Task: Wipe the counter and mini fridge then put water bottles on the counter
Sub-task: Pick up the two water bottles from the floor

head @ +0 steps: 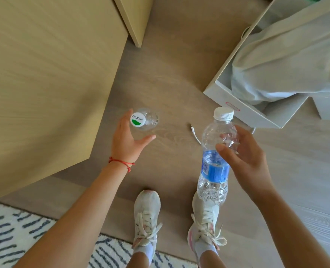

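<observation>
I look straight down at the floor. My right hand (pixel 243 151) is shut on a clear water bottle (pixel 216 161) with a blue label and a white cap, held upright above my right shoe. A second clear bottle (pixel 144 119), seen from above with a white and green cap, stands on the floor. My left hand (pixel 127 138) is curled around that bottle, fingers behind it and thumb in front, spread apart; whether they touch it is unclear. A red string bracelet circles the left wrist.
A light wood cabinet (pixel 44 74) fills the left side. An open white cardboard box (pixel 243 109) with a plastic bag in it lies at the right. A white cable (pixel 195 134) lies on the wood floor. A striped rug (pixel 15 233) is at bottom left.
</observation>
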Motion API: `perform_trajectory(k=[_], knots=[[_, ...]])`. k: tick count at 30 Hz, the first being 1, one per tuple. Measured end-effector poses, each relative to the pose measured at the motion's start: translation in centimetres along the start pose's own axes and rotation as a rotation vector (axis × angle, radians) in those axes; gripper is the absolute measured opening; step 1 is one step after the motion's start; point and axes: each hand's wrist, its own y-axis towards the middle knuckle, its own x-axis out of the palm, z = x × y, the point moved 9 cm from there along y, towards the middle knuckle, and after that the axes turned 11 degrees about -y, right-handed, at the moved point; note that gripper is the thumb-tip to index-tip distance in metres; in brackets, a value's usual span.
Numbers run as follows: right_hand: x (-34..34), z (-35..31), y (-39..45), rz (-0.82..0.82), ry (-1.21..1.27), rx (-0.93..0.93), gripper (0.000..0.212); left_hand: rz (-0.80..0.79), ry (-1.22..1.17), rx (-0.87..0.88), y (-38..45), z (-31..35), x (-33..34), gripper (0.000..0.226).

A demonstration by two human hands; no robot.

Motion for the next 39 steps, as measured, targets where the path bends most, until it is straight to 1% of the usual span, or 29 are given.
perform_trajectory(k=[4, 8, 10, 12, 16, 19, 22, 25, 28, 30, 32, 33, 35, 36, 37, 39], knots=[[0.6, 1.9, 0.6, -0.022, -0.007, 0.020, 0.046, 0.054, -0.062, 0.022, 0.9, -0.9, 0.9, 0.081], [0.6, 2.8, 1.4, -0.025, -0.012, 0.029, 0.052, 0.118, -0.133, 0.032, 2.0, -0.8, 1.1, 0.069], [0.6, 3.2, 1.9, -0.026, -0.011, 0.034, 0.054, 0.120, -0.183, 0.024, 2.8, -0.4, 1.4, 0.063], [0.5, 3.4, 2.5, -0.025, -0.012, 0.030, 0.052, 0.108, -0.205, 0.016, 3.8, 0.0, 1.6, 0.055], [0.4, 3.2, 3.8, -0.027, -0.024, 0.016, 0.051, 0.075, -0.311, -0.062, 5.5, 0.5, 2.0, 0.050], [0.3, 2.5, 4.3, -0.018, -0.020, 0.008, 0.043, 0.072, -0.367, -0.129, 5.7, 1.2, 1.8, 0.038], [0.0, 1.5, 4.3, -0.020, -0.015, 0.008, 0.040, -0.009, -0.368, -0.109, 5.1, 2.8, 1.7, 0.022], [-0.6, 0.2, 3.7, -0.014, -0.001, 0.012, 0.041, -0.122, -0.384, -0.114, 3.8, 4.6, 1.4, 0.014], [-1.5, -1.6, 2.6, -0.013, 0.000, 0.016, 0.042, -0.240, -0.434, -0.146, 2.0, 6.6, 0.7, 0.018], [-2.2, -2.8, 1.6, -0.014, -0.003, 0.028, 0.047, -0.307, -0.452, -0.163, 0.5, 8.1, 0.1, 0.020], [-3.2, -4.4, 0.6, -0.007, 0.004, 0.036, 0.056, -0.333, -0.476, -0.179, -0.9, 9.6, -1.0, 0.018], [-3.8, -5.4, 0.0, -0.004, 0.005, 0.036, 0.057, -0.335, -0.484, -0.188, -1.6, 10.4, -1.6, 0.025], [-5.0, -7.5, -1.2, 0.007, 0.010, 0.034, 0.053, -0.347, -0.494, -0.213, -3.0, 12.3, -2.8, 0.048], [-5.7, -8.5, -1.9, 0.013, 0.017, 0.038, 0.051, -0.350, -0.501, -0.226, -3.7, 13.3, -3.4, 0.056], [-6.4, -9.6, -2.5, 0.016, 0.023, 0.039, 0.048, -0.354, -0.505, -0.232, -4.4, 14.3, -3.9, 0.057], [-7.8, -12.0, -3.9, 0.013, 0.029, 0.023, 0.038, -0.366, -0.501, -0.216, -5.7, 16.7, -5.0, 0.044]])
